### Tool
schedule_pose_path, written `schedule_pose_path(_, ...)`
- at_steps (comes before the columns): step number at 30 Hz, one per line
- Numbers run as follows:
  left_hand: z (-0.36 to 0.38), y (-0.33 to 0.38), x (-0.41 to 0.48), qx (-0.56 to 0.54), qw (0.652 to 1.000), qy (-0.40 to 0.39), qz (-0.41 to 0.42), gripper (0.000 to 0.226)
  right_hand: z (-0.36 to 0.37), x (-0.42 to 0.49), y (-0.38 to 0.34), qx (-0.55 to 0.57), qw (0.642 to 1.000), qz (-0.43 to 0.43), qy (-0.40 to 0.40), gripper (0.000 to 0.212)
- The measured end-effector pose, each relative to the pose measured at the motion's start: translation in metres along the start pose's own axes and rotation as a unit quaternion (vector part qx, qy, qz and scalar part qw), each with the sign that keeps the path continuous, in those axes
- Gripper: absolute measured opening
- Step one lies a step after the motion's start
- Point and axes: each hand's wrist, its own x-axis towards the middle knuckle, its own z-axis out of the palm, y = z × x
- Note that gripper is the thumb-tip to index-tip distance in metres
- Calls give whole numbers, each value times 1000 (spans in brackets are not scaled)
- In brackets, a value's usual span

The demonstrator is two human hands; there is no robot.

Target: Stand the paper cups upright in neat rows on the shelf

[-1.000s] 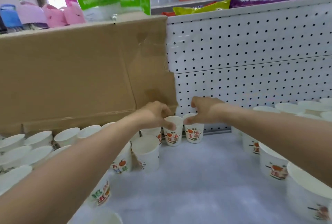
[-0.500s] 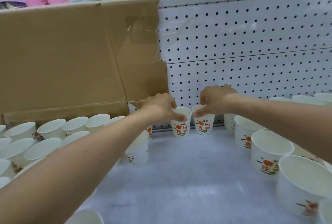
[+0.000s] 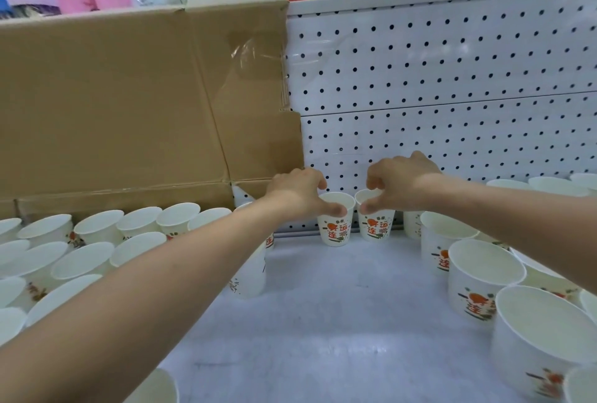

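Head view: left hand (image 3: 297,192) pinches the rim of one small white paper cup with orange print (image 3: 334,229), right hand (image 3: 399,184) pinches the rim of its twin (image 3: 376,226). Both cups upright, just beside each other, at foot of white pegboard back panel (image 3: 452,79). Cups likely very light, thin-walled, easy to crush; the rim is the stiffest hold, so pinch lightly. Bare white shelf deck (image 3: 339,321) in front of pegboard gives open room. Cup rows (image 3: 97,228) crowd both sides, brown cardboard sheet (image 3: 129,105) stands left of pegboard; a sideways sweep could knock cups.

The left hand (image 3: 298,192) and right hand (image 3: 400,182) extend from bare forearms (image 3: 168,286).
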Motion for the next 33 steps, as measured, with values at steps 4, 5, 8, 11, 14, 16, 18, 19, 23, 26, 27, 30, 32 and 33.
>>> schedule_pose_path(4, 1, 0, 0, 4, 1000, -5, -6, 76, -2, -4, -1, -10, 1000, -3, 6, 56)
schedule_pose_path(5, -2, -2, -1, 0, 1000, -8, -9, 77, -4, -6, -3, -11, 1000, -2, 15, 55)
schedule_pose_path(8, -30, -19, -12, -86, 996, 6, -3, 64, -9, -11, -12, 15, 997, -29, 70, 43)
schedule_pose_path(11, -63, -55, -33, -116, 993, 2, 17, 34, -12, -12, -28, 73, 984, -108, 117, 27)
schedule_pose_path(14, -76, -90, -51, -53, 998, -24, 13, 17, -11, -6, -54, 110, 973, -177, 103, 16)
schedule_pose_path(16, -74, -108, -59, -17, 999, -32, -1, 12, -11, 1, -75, 121, 967, -208, 87, 16)
schedule_pose_path(18, -70, -122, -65, 13, 999, -36, -20, 10, -8, 11, -94, 104, 962, -242, 71, 22)
schedule_pose_path(19, -67, -128, -67, 23, 999, -41, -28, 9, -5, 17, -103, 84, 959, -263, 69, 25)
schedule_pose_path(23, -57, -138, -69, 48, 996, -68, -43, 8, 6, 35, -124, 4, 953, -297, 57, 31)
schedule_pose_path(26, -51, -138, -67, 57, 995, -66, -38, 5, 6, 38, -130, -18, 951, -306, 46, 22)
schedule_pose_path(27, -50, -138, -67, 60, 996, -59, -31, 5, 5, 38, -131, -23, 949, -310, 50, 19)
schedule_pose_path(30, -47, -133, -64, 57, 998, -34, -2, 6, 1, 33, -128, -41, 955, -287, 59, 14)
schedule_pose_path(32, -43, -129, -62, 54, 998, -19, 21, 6, -2, 26, -122, -66, 961, -262, 60, 14)
schedule_pose_path(33, -41, -126, -61, 54, 998, -12, 32, 6, -3, 23, -119, -79, 962, -253, 65, 14)
